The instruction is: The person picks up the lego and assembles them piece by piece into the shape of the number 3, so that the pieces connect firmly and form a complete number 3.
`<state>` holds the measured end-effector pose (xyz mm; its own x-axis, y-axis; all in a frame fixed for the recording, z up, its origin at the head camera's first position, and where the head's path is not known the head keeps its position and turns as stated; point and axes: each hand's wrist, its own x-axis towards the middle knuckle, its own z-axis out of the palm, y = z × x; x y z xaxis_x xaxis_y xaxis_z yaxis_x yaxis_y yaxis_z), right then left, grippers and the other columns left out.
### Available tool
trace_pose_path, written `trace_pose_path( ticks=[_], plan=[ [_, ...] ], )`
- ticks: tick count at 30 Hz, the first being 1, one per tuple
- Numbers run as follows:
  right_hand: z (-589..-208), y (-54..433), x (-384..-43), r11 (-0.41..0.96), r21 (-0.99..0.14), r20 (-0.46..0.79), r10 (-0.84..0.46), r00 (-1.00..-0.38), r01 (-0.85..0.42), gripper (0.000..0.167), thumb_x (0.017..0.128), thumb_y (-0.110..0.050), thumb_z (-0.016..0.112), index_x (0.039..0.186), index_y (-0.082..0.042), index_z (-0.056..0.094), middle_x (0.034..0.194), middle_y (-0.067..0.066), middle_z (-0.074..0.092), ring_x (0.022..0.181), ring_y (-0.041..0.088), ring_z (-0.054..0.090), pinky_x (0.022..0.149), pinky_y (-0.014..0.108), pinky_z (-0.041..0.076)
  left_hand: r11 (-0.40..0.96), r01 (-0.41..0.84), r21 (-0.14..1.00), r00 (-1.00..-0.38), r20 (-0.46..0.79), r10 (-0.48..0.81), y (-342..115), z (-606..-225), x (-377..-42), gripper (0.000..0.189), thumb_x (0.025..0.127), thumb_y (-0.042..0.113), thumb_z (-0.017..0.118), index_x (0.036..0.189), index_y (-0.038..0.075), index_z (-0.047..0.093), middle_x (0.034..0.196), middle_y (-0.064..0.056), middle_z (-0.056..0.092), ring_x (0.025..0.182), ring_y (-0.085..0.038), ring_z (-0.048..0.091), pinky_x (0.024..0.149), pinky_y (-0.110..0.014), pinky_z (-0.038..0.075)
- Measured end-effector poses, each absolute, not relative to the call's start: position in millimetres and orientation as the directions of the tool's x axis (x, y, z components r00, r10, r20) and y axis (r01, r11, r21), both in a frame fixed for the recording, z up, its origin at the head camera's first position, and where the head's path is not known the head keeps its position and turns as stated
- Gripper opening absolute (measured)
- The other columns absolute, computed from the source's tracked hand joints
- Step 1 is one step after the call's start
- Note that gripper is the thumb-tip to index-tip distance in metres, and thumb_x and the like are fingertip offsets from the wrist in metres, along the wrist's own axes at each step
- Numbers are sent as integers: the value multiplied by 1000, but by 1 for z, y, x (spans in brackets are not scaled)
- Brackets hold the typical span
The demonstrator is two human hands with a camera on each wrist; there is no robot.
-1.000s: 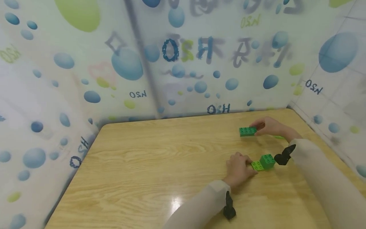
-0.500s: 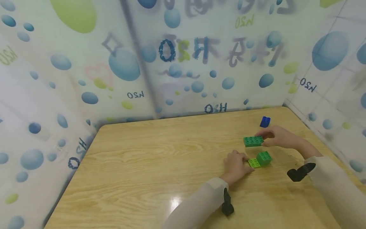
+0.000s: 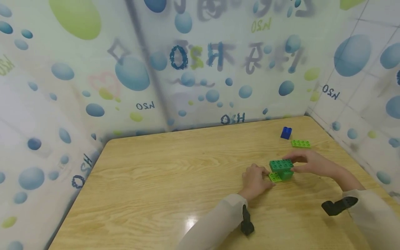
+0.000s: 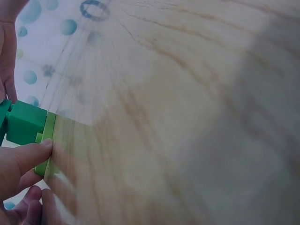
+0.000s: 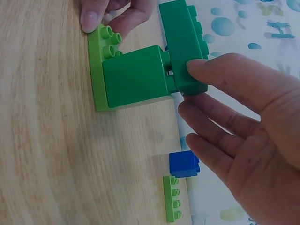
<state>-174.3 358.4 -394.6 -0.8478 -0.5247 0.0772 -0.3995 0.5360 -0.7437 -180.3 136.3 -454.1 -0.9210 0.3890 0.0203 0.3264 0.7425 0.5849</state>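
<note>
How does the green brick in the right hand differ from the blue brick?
The green brick is longer; the blue brick is stubbier. The right hand holds the green brick above the table, while the blue brick lies on it untouched. Both have studs on top.

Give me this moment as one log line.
left hand: pinches lime plate | right hand: holds long green brick over green block, gap showing | loose on table: blue brick, second lime plate

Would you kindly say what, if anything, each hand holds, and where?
Right hand: a long green brick, by one end. Left hand: a light green base, by its free end.
</note>
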Motion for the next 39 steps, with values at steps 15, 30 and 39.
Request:
trace_pose_path(
  ticks=[15,30,39],
  plan=[
    [-406,360,-169,541,-752,99,-471,-876,-376,38,85,-10,65,119,5,57,115,-1,61,99,-3,54,79,26,47,728,318,607,-923,24,384,135,-457,-182,34,68,39,79,97,22,70,83,13,46,76,-3,39,67,-23,28],
    [-411,367,-165,519,-753,155,-458,-875,-405,36,83,-5,65,118,5,57,114,-8,60,100,-4,53,79,22,46,729,339,594,-917,35,398,138,-455,-181,33,69,39,79,97,24,70,82,14,47,75,-2,38,67,-22,27],
    [-412,363,-166,543,-739,138,-456,-879,-398,37,83,-6,66,118,2,59,110,9,62,97,0,56,78,24,47,733,354,581,-915,54,399,136,-456,-181,34,69,40,78,98,22,70,85,13,49,77,-3,41,67,-23,29]
  ],
)
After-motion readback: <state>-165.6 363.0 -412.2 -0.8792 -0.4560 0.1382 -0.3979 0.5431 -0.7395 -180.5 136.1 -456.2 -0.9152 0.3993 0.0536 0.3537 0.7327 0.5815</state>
